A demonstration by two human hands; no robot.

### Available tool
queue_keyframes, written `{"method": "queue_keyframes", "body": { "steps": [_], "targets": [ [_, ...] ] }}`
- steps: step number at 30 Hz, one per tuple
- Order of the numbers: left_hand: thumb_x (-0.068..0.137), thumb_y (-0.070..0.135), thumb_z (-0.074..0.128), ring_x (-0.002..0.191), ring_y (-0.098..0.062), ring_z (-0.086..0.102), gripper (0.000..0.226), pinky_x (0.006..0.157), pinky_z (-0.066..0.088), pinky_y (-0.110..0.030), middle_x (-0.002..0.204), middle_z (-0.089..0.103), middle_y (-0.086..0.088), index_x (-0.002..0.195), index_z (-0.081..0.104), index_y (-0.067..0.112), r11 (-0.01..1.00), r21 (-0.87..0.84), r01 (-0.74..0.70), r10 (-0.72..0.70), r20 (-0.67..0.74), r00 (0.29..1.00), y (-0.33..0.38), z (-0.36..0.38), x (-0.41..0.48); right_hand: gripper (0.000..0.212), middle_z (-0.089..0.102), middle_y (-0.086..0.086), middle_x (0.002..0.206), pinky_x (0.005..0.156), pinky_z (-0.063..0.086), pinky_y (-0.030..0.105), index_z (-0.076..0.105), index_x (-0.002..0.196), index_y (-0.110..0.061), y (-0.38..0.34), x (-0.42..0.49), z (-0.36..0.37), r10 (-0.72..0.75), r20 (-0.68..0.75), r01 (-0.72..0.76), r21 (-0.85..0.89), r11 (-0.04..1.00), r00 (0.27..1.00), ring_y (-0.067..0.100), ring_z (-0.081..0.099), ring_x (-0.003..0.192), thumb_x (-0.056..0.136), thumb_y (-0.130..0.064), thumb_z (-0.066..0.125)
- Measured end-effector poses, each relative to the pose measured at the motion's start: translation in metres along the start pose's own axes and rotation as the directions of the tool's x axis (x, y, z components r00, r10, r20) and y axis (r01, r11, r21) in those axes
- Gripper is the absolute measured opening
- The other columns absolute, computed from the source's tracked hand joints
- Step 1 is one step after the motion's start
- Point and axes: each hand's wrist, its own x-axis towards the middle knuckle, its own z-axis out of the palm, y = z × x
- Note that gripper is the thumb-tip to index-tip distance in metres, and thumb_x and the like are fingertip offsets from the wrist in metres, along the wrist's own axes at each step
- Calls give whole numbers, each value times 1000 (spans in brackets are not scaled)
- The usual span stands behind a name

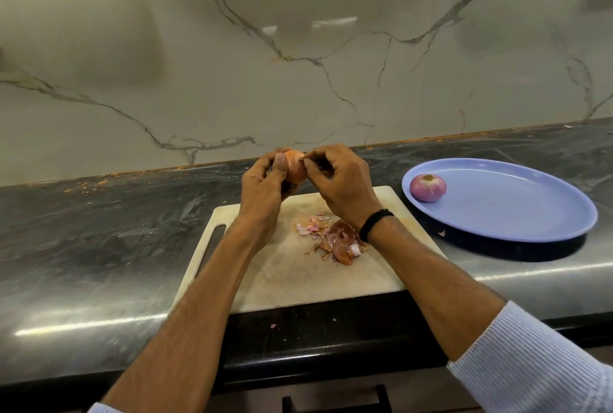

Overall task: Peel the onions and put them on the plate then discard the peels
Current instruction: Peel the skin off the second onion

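Dark stone counter (99, 230) carries our white board (298, 280). Above its far edge our left hand (263, 187) grips an onion (295, 168), and our right hand (341, 183) pinches the skin at its tip. Peels (335, 240) lie on the board below our right wrist. Further right, a peeled onion (428, 187) sits inside the blue plate (517, 213), near its left rim.

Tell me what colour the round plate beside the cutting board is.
Pale blue. The round plate shows best in the head view, holding one peeled purple onion.
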Motion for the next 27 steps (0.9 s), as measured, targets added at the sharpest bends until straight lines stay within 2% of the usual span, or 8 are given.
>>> {"method": "queue_keyframes", "body": {
  "steps": [3,7,12,14,18,22,25,27],
  "targets": [
    [104,26,50,116,-33,63,24,91,58,-39,125,64,-17,118,66,16,999,31,-17,16,22,1000,0,0,-1,10,65,7,88,67,45,8,68,93,-4,-1,-1,-1,17,7,-17,-18,1000,1000,13,57,76,89,-14,68],
    [105,23,48,113,-29,64,22,90,59,-37,120,65,-11,117,65,16,998,51,-26,24,42,999,0,2,-1,6,63,6,82,64,39,9,65,87,-5,-3,-1,-3,44,33,-43,-34,999,998,15,54,73,86,-10,67],
    [108,18,42,107,-27,65,25,90,59,-40,119,64,-12,118,65,13,999,36,8,-8,3,1000,-1,3,1,11,64,0,83,63,45,12,66,94,-7,-2,0,0,213,93,-218,44,975,972,14,58,74,90,-17,64],
    [108,17,40,104,-26,65,27,93,58,-44,117,64,-10,118,64,12,1000,8,28,-28,-12,1000,0,3,2,12,64,-1,83,66,50,15,67,96,-8,-3,2,0,299,124,-312,107,944,946,14,60,75,91,-18,63],
    [109,16,37,100,-23,65,27,92,58,-43,112,65,-8,114,64,13,996,-66,52,-54,-27,998,2,5,1,8,68,8,83,74,59,39,67,89,-9,-4,5,0,419,181,-455,287,843,890,22,66,78,91,-17,65],
    [110,15,35,97,-23,64,27,83,60,-37,109,63,-7,110,62,16,996,-86,39,-43,-45,998,1,6,2,14,66,10,80,72,60,34,67,94,2,-9,6,-3,487,216,-530,432,730,846,11,63,65,93,-11,63],
    [110,13,34,99,-24,64,25,80,60,-35,112,60,-7,114,59,16,997,-78,18,-23,-65,998,1,5,3,17,70,15,92,79,60,38,68,102,0,-6,6,-4,512,225,-549,498,671,829,19,68,78,91,-14,67],
    [109,13,34,100,-24,64,25,84,60,-38,114,59,-7,112,59,19,998,-70,8,-14,-76,997,2,4,3,26,71,12,97,81,59,40,69,103,-5,-4,6,-3,471,213,-513,468,720,856,23,70,90,85,-24,74]
  ]
}}
